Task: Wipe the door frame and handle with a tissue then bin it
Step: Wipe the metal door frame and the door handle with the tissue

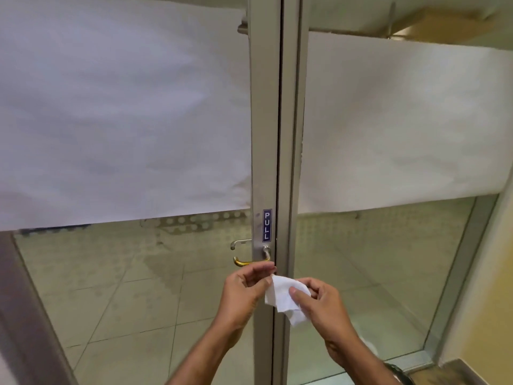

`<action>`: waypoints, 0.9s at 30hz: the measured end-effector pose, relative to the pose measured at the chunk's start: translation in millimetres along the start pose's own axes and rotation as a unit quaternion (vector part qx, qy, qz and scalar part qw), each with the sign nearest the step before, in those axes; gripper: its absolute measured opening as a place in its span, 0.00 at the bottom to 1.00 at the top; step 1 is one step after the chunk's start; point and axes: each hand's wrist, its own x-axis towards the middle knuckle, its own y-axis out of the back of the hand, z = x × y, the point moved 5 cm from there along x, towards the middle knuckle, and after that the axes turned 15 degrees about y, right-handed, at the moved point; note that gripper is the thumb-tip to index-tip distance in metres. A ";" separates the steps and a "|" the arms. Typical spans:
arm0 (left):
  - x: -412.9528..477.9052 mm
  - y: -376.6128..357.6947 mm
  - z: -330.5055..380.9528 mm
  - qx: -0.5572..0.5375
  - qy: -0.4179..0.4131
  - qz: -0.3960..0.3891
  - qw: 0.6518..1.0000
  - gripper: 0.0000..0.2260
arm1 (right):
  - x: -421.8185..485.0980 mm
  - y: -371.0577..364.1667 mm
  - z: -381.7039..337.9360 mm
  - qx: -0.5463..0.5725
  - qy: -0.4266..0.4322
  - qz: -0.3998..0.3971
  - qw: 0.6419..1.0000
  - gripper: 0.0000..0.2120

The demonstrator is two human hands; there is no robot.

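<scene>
A white tissue (284, 297) is held in front of the grey metal door frame (265, 134), just below the handle. My left hand (245, 293) pinches its left edge and my right hand (319, 304) grips its right side with the thumb on top. The silver lever handle (266, 252) sits under a blue PULL sticker (267, 225), directly above my left fingers. A brass-coloured handle part (243, 262) shows through the glass to the left.
Two glass door leaves meet at the centre post, each covered in its upper part by white paper (125, 107). Tiled floor shows through the lower glass. A yellow wall (483, 273) stands at the right and a dark frame edge (25, 315) at the left.
</scene>
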 end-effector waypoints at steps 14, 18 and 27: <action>111.5 27.7 9.6 0.214 -0.129 0.167 0.954 0.25 | 119.3 0.5 55.7 0.086 -0.074 0.283 0.953 0.04; 130.2 30.3 13.2 0.317 -0.185 0.229 0.902 0.28 | 134.2 -3.6 66.9 0.079 -0.073 0.288 0.952 0.03; 223.5 40.4 18.0 0.401 -0.233 0.322 0.825 0.29 | 214.0 6.7 112.8 0.043 -0.047 0.297 0.953 0.03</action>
